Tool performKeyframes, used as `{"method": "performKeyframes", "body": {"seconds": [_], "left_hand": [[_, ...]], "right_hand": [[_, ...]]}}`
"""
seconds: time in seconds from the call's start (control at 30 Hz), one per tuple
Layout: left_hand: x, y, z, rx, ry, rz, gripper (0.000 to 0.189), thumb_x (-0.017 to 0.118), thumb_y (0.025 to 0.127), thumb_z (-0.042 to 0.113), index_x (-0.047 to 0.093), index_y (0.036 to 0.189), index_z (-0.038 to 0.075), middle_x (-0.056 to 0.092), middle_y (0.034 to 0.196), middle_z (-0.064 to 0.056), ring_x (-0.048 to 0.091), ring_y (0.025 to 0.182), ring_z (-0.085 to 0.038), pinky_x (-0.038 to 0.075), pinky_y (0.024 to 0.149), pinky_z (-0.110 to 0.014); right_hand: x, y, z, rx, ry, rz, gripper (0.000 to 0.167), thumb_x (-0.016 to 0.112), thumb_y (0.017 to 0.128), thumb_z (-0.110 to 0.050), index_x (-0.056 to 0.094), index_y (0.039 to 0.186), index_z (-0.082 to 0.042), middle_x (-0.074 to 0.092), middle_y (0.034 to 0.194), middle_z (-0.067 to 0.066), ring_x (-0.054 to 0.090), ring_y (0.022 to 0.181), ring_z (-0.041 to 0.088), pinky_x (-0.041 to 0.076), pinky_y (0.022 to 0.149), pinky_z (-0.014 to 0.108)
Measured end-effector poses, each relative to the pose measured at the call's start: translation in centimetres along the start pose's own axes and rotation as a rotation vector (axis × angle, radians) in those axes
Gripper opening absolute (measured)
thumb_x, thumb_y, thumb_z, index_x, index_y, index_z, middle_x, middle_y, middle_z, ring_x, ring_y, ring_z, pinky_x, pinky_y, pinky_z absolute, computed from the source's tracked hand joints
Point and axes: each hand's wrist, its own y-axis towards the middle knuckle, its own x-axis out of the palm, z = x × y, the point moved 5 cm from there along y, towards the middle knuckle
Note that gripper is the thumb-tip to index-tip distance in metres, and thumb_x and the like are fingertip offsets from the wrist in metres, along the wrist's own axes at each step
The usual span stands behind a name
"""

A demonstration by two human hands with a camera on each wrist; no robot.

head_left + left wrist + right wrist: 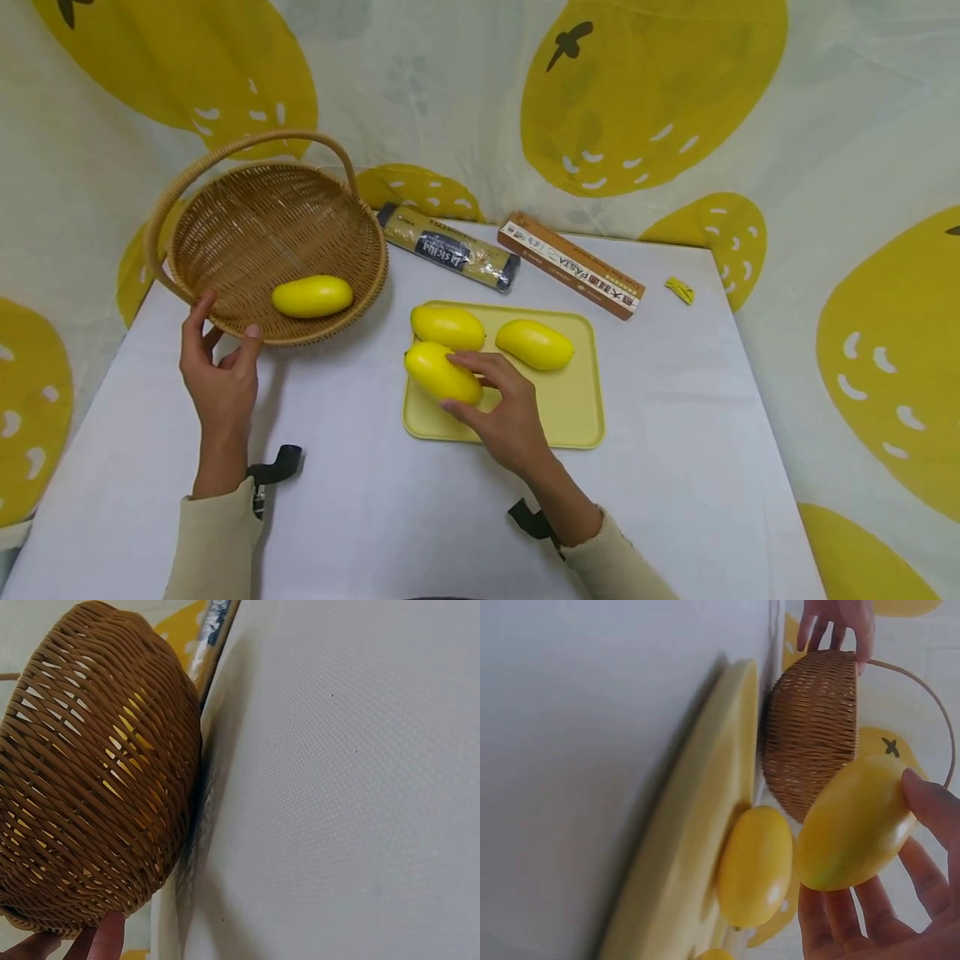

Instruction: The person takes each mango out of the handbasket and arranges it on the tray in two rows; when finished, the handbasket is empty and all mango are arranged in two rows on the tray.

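In the head view, we find the yellow piece [680, 290] at the far right too small to identify, and the mango [441, 375] held in the right hand [506, 412] covers a little of the far-left mango [448, 326] on the tray [573, 412]. In the left wrist view we see the left hand [96, 941] and basket [97, 772] cut off by the edge; the right wrist view crops the tray and another mango [715, 955].

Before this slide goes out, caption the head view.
Right hand grips a yellow fruit over a tray bearing two more, while the left hand holds a basket with one inside.
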Motion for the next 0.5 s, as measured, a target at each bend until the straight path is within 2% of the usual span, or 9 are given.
{"method": "performKeyframes", "body": {"seconds": [0.13,0.3,0.5], "left_hand": [[0.0,0.0,0.2,0.007,0.004,-0.002,0.061,0.069,0.1,0.009,0.05,0.158,0.019,0.046,0.164,0.004,0.053,0.133,-0.025,0.053,0.089,-0.01],[-0.1,0.0,0.2,0.009,-0.001,0.002,0.062,0.069,0.099,0.006,0.051,0.157,0.018,0.046,0.164,0.004,0.053,0.133,-0.025,0.054,0.088,-0.009],[0.0,0.0,0.1,0.007,-0.01,0.002,0.062,0.069,0.099,0.005,0.051,0.157,0.018,0.046,0.164,0.003,0.053,0.133,-0.027,0.054,0.088,-0.011]], "right_hand": [[0.4,-0.2,0.9,0.054,-0.04,-0.039,0.055,0.09,0.086,-0.016,0.072,0.135,-0.032,0.069,0.135,-0.013,0.063,0.127,0.012,0.056,0.107,0.043],[1.0,-0.1,1.8,0.084,-0.16,-0.068,0.056,0.093,0.083,-0.015,0.074,0.133,-0.031,0.069,0.133,-0.011,0.063,0.129,0.013,0.05,0.116,0.041],[1.6,0.4,2.3,0.095,-0.239,-0.086,0.055,0.093,0.082,-0.017,0.075,0.133,-0.026,0.071,0.133,-0.006,0.063,0.129,0.018,0.049,0.116,0.042]]}}
